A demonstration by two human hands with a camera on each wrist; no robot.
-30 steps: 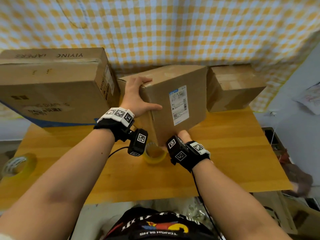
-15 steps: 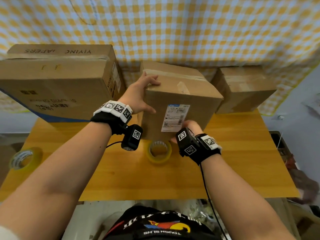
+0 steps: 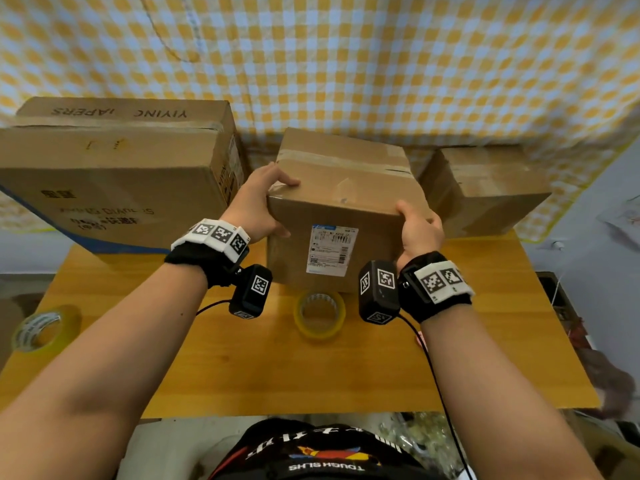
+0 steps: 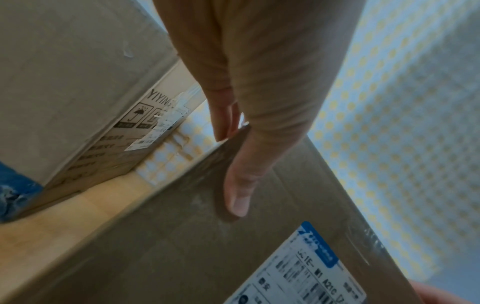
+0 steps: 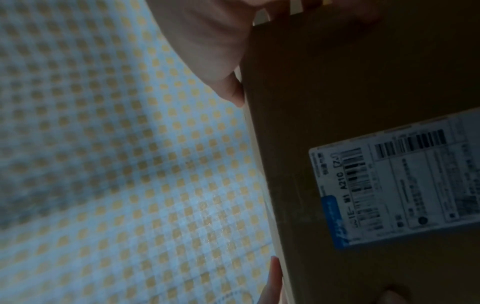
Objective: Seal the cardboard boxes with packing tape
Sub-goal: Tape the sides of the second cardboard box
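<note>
The middle cardboard box [image 3: 346,188] stands on the wooden table [image 3: 242,375], its white shipping label [image 3: 331,249] facing me and a taped seam across its top. My left hand [image 3: 259,202] grips its upper left corner, thumb on the front face and fingers over the side. My right hand [image 3: 417,226] grips the upper right front corner, thumb on the top edge. In the left wrist view my left hand [image 4: 259,102] lays its thumb on the box [image 4: 182,246]. The right wrist view has my right hand [image 5: 207,41] at the edge of the box [image 5: 363,82]. A yellow tape roll [image 3: 337,315] lies just in front of the box.
A large printed cardboard box [image 3: 114,174] stands at the back left, close beside my left hand. A smaller box [image 3: 485,188] sits at the back right. A second tape roll [image 3: 67,323] lies at the table's far left edge. A checked cloth [image 3: 346,64] hangs behind.
The middle box has turned from tilted on an edge to standing upright, label toward me. My right hand has gone from its bottom edge up to the top right corner.
</note>
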